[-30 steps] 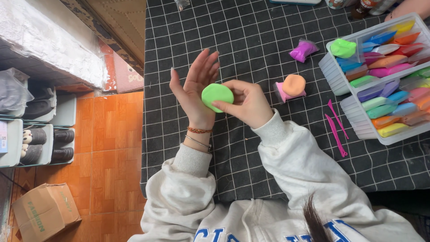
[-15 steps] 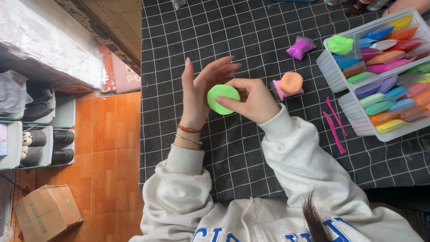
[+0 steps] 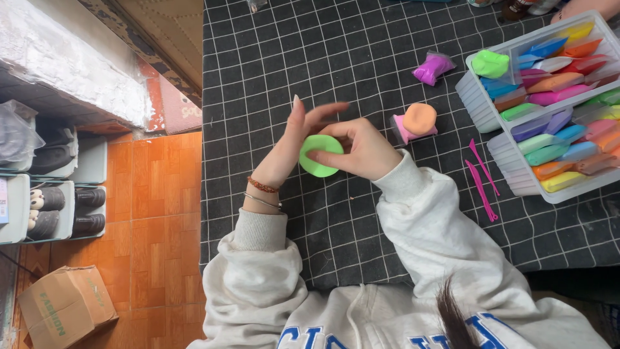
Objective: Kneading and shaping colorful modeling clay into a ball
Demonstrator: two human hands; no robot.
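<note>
A flat green clay disc (image 3: 319, 156) is held above the black gridded mat (image 3: 336, 58). My right hand (image 3: 361, 150) pinches the disc with thumb and fingers. My left hand (image 3: 298, 139) stands edge-up against the disc's left side, fingers straight and together, palm toward it. Both wrists come out of grey sweatshirt sleeves; the left wrist wears thin bracelets.
An orange clay disc (image 3: 420, 118) lies on a pink piece right of my hands. A purple wrapped clay (image 3: 433, 67) sits farther back. Two white trays (image 3: 516, 155) of coloured clay sticks stand at the right, a green lump (image 3: 489, 64) on top. Pink modelling tools (image 3: 482, 181) lie beside them.
My left hand has turned from open palm-up to edge-on against the disc. Both hands and the disc have shifted slightly; the right hand keeps its pinch.
</note>
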